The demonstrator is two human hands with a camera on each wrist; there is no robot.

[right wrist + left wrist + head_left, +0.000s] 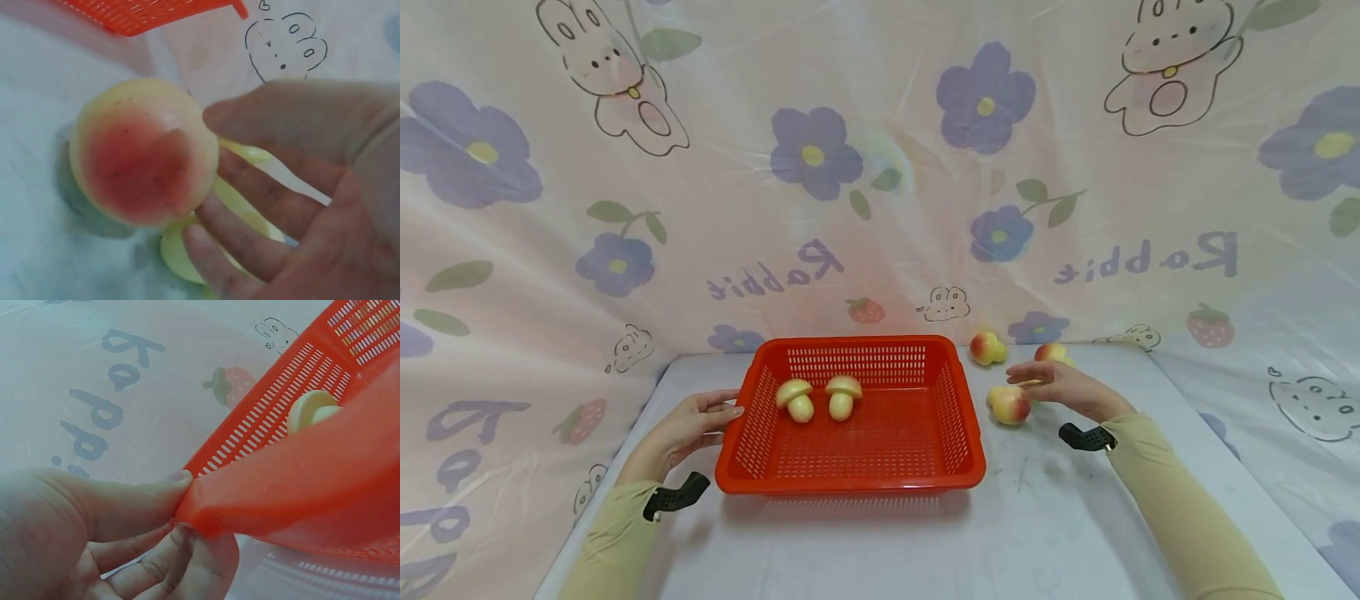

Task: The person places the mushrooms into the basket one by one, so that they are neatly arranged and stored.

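A red plastic basket (850,483) stands on the table, its left rim pinched between the thumb and fingers of my left hand (688,429). The left wrist view shows the thumb (140,503) on top of the rim corner and the other fingers below. Two cream-yellow toy mushrooms (795,400) (843,397) lie inside at the left. Right of the basket, my right hand (1067,390) reaches over a yellow toy fruit with a red blush, like a peach (1009,405). In the right wrist view its loosely spread fingers stand right beside that peach (140,153).
Two more yellow-and-red fruits lie farther back, one near the basket's back right corner (987,348), the other behind my right hand (1052,353). A printed curtain (880,225) hangs along the back edge of the white table (1037,517).
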